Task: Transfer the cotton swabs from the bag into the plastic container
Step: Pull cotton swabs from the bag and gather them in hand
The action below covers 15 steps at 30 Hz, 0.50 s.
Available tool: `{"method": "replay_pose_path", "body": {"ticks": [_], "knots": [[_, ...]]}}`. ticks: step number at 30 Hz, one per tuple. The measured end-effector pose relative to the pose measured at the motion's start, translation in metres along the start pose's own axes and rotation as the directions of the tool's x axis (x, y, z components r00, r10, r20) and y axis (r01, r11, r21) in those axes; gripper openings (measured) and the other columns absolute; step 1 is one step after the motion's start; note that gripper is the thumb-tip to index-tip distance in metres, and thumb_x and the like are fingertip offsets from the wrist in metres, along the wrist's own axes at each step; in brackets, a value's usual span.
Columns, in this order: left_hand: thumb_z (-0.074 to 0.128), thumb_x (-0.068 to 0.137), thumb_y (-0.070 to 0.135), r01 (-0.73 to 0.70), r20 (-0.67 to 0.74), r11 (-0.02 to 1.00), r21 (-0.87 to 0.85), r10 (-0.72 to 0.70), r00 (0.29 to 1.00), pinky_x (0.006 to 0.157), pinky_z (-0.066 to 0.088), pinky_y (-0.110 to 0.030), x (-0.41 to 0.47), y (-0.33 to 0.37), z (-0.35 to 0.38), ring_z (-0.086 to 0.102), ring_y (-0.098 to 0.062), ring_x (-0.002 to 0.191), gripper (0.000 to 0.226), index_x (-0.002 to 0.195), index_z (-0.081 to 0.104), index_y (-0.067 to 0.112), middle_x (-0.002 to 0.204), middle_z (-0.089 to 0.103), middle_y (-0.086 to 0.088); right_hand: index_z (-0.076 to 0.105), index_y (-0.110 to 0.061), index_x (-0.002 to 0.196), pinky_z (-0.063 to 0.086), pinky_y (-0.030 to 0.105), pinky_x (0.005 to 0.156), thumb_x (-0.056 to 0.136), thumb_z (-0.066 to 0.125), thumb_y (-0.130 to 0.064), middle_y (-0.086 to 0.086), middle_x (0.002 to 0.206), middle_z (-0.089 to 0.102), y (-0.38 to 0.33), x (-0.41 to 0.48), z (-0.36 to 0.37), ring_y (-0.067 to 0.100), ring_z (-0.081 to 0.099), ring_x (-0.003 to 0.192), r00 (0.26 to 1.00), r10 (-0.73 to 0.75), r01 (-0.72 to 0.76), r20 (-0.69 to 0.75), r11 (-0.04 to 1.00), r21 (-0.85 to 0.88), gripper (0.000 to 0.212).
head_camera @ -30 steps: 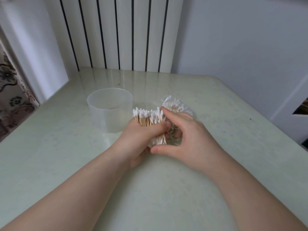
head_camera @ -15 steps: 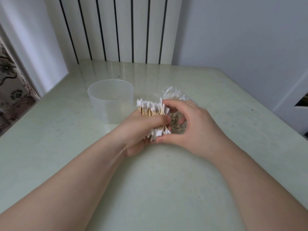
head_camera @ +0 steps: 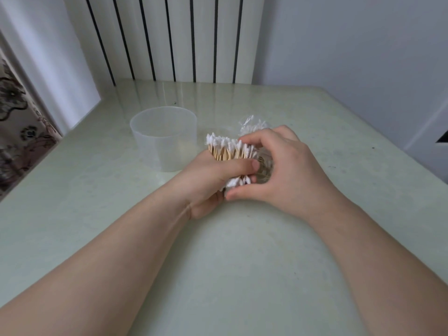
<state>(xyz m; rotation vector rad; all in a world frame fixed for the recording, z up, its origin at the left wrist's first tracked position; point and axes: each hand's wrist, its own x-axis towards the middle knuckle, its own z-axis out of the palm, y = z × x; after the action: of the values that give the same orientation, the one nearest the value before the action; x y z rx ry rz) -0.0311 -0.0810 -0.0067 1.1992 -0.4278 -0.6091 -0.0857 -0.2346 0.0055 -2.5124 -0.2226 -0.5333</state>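
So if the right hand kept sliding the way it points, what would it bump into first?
The cotton swabs bunched in the left hand; the right hand seems to touch them now. Past those, probably the plastic container, though depth is hard to judge.

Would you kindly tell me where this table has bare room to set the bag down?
Bare table lies between the forearms, left of the plastic container, and right of the right hand. It is crowded mid-table, where the left hand, cotton swabs, bag and container cluster.
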Motion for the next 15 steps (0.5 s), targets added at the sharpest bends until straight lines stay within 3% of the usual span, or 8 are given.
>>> {"method": "replay_pose_path", "body": {"ticks": [4,10,15], "knots": [[0.062,0.089,-0.01,-0.017,-0.062,1.0,0.02,0.018,0.998,0.06,0.055,-0.027,0.0016,0.0003,0.0024,0.065,-0.019,0.065,0.015,0.089,0.066,0.004,0.075,0.065,-0.012,0.044,-0.045,0.144,0.032,0.002,0.097,0.051,0.088,-0.062,-0.015,0.126,0.045,-0.0012,-0.0004,0.0028,-0.005,0.046,0.116,0.998,0.008,-0.011,0.065,0.999,0.041,0.104],[0.063,0.091,-0.002,0.098,-0.013,0.995,0.011,-0.098,0.995,0.057,0.055,-0.024,-0.0001,0.0008,0.0003,0.066,-0.014,0.071,0.017,0.093,0.066,0.015,0.081,0.068,-0.005,0.056,-0.043,0.136,0.033,0.0,0.094,0.062,0.091,-0.042,-0.011,0.124,0.052,-0.0008,-0.001,0.0039,-0.006,0.051,0.115,0.998,-0.036,0.029,0.049,0.99,0.138,0.083],[0.059,0.089,-0.013,0.001,0.018,1.0,0.004,-0.001,1.0,0.061,0.055,-0.026,-0.0011,0.0007,0.0029,0.069,-0.016,0.071,0.022,0.095,0.065,0.007,0.078,0.071,-0.004,0.05,-0.037,0.143,0.034,0.009,0.102,0.06,0.09,-0.051,-0.04,0.114,0.045,-0.0039,-0.0008,0.0052,-0.001,0.043,0.123,0.994,-0.082,0.074,0.069,0.992,0.107,0.093]]}}
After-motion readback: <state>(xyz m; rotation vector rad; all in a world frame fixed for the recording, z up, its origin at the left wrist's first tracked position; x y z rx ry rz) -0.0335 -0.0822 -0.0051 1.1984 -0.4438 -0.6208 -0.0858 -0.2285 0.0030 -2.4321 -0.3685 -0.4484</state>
